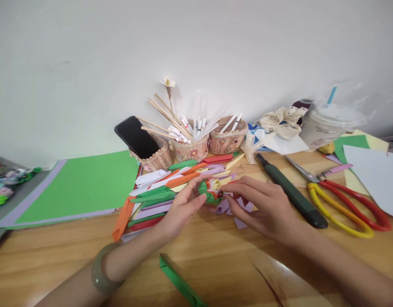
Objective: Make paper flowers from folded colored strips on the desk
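Note:
A small folded-paper piece (pixel 211 190) in green, yellow and orange sits between my two hands above the table. My left hand (pixel 187 204) pinches its left side between thumb and fingers. At its right side, my right hand (pixel 259 205) has its thumb and fingertips closed on the piece's edge; the exact grip is partly hidden. Behind and left of the hands lie many folded paper strips (pixel 154 209) in green, orange, purple, red and white. Some purple paper pieces (pixel 240 209) rest beneath the right hand. One green folded strip (pixel 180 281) lies apart, near the front edge.
Green and purple sheets (pixel 87 187) lie at left. Along the wall stand decorated baskets (pixel 191 151) with sticks and markers, and a phone (pixel 135 136). At right are a dark green cutter (pixel 290 194), scissors (pixel 340 204), lace ribbon (pixel 284 121), white paper (pixel 375 175) and a drink cup (pixel 327 125).

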Available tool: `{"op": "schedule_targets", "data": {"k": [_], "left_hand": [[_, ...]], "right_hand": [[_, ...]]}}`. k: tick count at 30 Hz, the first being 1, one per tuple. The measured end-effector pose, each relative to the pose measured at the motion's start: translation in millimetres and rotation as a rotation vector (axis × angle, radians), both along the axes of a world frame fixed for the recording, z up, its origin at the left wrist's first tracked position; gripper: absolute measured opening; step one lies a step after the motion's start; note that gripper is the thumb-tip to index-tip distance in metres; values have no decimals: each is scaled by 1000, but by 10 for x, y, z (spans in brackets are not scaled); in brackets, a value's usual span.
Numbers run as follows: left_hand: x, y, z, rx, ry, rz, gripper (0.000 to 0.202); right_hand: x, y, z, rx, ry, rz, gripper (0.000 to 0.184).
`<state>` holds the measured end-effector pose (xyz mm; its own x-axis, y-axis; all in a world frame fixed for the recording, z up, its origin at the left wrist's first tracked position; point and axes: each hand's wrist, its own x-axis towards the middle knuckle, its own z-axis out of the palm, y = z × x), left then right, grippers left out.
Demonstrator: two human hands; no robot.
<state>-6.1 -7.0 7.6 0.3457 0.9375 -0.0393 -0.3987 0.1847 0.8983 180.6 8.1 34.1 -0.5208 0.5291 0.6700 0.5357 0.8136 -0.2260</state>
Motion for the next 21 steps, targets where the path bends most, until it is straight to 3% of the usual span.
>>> {"op": "schedule_targets", "data": {"k": [3, 10, 16, 21], "left_hand": [[2, -4, 24, -89, -46, -24, 38], [19, 5, 83, -132, -119, -16, 42], [15, 17, 44, -108, -112, -34, 43], [20, 23, 19, -28, -40, -34, 50]], "right_hand": [[-18, 7, 18, -110, 37, 35, 14], [-27, -8, -32, -77, 68, 4, 15], [-58, 0, 37, -357, 151, 7, 12], [-59, 1, 72, -482, 191, 10, 10]]}}
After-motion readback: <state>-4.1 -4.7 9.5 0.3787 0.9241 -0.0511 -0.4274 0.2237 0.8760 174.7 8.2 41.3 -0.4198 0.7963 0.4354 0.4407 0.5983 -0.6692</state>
